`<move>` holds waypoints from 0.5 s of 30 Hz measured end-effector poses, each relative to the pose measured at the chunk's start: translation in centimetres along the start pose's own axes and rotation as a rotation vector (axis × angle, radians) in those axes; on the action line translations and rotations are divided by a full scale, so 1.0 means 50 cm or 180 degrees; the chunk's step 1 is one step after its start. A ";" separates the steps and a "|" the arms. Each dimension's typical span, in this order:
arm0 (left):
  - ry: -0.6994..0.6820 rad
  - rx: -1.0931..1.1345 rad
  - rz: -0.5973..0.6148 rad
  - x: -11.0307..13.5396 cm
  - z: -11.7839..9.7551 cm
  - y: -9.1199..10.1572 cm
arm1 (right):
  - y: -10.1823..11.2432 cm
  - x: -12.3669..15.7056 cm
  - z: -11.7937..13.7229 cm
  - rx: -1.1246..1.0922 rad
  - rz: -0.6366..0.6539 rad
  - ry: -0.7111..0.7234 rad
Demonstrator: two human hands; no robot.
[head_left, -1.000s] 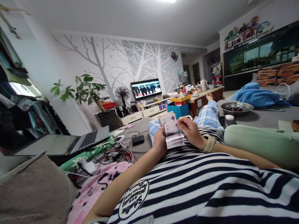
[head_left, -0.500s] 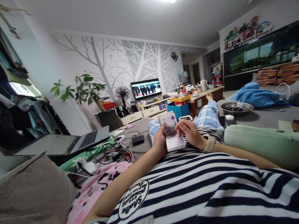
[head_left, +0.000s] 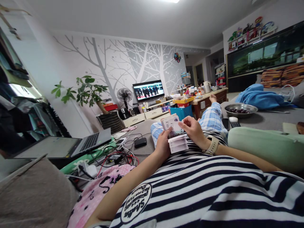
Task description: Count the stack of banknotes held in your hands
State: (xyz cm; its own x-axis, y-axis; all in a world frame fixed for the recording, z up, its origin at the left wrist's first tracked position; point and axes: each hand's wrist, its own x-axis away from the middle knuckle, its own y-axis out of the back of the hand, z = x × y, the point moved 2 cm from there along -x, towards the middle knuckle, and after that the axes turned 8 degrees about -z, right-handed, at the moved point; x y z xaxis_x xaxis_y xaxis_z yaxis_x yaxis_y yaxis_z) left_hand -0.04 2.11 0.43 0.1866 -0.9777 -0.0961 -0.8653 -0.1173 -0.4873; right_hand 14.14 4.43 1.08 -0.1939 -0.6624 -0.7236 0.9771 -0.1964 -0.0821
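— Paper first: what do you log for the stack?

— I record a wad of banknotes (head_left: 175, 134) held above the lap, over the striped shirt (head_left: 213, 190), between both hands. Its long axis runs up and away from the body, tilted slightly to the person's left. The upper half fans upward; the lower notes are folded down toward the shirt.

— Which hand carries it?

— The left hand (head_left: 162, 146) is clenched around the lower left edge of the wad, thumb lying across the face. The right hand (head_left: 193, 131) comes in from the other side, its fingers (head_left: 184, 122) pinching the upper right edge of the top note. Both touch the paper; the left bears the weight, the right is nearer the free top edge.

— Anything adjacent?

— A watch (head_left: 213, 145) on the right wrist, a laptop (head_left: 71, 145) well apart to the left, a metal bowl (head_left: 240, 110) well apart to the right on the sofa (head_left: 273, 118).
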 end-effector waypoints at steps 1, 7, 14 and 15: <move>-0.0013 -0.0021 -0.0033 0.002 -0.001 -0.001 | 0.000 0.000 0.000 0.0054 0.0012 0.0063; 0.0075 0.0153 0.0148 -0.015 0.009 0.000 | 0.000 0.002 0.000 0.0143 -0.0007 0.0205; 0.0015 0.0142 0.0147 -0.029 0.014 0.005 | 0.000 0.015 0.019 -0.0113 0.0132 0.0398; -0.0014 0.0113 0.0135 -0.027 0.013 0.005 | 0.000 0.017 0.022 -0.0148 0.0157 0.0426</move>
State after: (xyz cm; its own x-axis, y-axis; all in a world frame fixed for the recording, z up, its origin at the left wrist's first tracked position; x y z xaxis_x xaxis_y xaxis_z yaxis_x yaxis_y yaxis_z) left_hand -0.20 3.50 -0.11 0.1522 -0.9809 -0.1211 -0.8555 -0.0694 -0.5131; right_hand 13.90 3.07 1.22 -0.1352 -0.5675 -0.8122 0.9887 -0.1303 -0.0735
